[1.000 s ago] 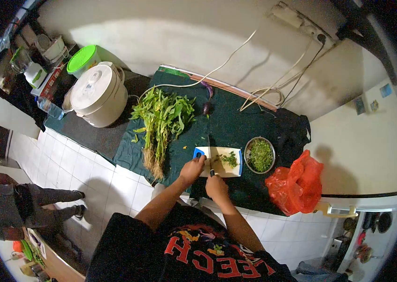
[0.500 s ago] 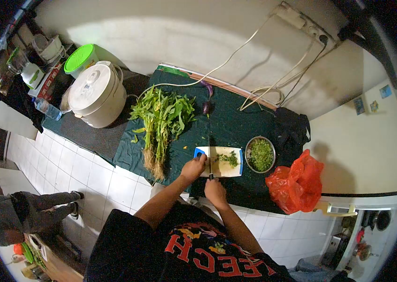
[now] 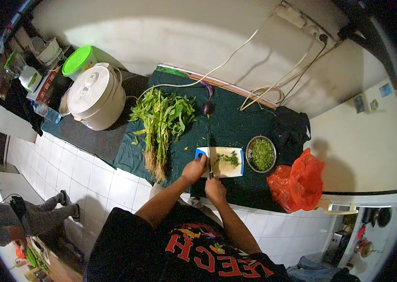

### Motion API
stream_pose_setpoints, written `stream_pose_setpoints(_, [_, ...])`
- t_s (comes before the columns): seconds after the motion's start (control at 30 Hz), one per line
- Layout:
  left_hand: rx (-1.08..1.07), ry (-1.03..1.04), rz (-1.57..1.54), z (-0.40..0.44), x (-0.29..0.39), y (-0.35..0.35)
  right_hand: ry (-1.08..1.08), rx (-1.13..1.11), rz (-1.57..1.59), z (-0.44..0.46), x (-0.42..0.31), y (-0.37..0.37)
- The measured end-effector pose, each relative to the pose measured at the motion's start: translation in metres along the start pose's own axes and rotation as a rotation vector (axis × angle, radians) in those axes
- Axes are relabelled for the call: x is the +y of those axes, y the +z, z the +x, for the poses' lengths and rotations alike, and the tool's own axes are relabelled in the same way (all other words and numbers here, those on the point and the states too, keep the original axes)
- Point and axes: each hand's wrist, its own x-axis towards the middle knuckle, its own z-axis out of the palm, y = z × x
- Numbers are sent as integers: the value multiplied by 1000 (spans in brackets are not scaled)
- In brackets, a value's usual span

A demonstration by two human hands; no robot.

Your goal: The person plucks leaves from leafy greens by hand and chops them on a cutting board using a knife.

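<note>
Knife (image 3: 211, 174) gripped in right hand (image 3: 215, 189) — left hand (image 3: 194, 171) at cutting board (image 3: 233, 172), grip unclear — green cloth (image 3: 236, 124) beneath, tiled floor (image 3: 83, 171).

Gap between greens (image 3: 163, 115) and board (image 3: 230, 172)

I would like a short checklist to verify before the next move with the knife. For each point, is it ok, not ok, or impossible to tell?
1. Knife held by its handle: ok, in the right-hand grip.
2. Left-hand grip safely away from the blade: cannot tell; it is very close beside it.
3. Cutting board lying on the dark green cloth: ok.
4. Board cleared of chopped greens: not ok, pieces lie there.
5. Metal bowl nearby: ok, just right of the board.
</note>
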Motion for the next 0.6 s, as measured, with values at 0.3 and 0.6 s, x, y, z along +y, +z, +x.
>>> stream_pose_setpoints(0.3, [-10,-36,-3,1,-2,4,-43,-91,18,-2,-1,1])
stream_pose_setpoints(0.6, [26,-48,-34,4,-4,9,-101,3,12,-10,-10,-18])
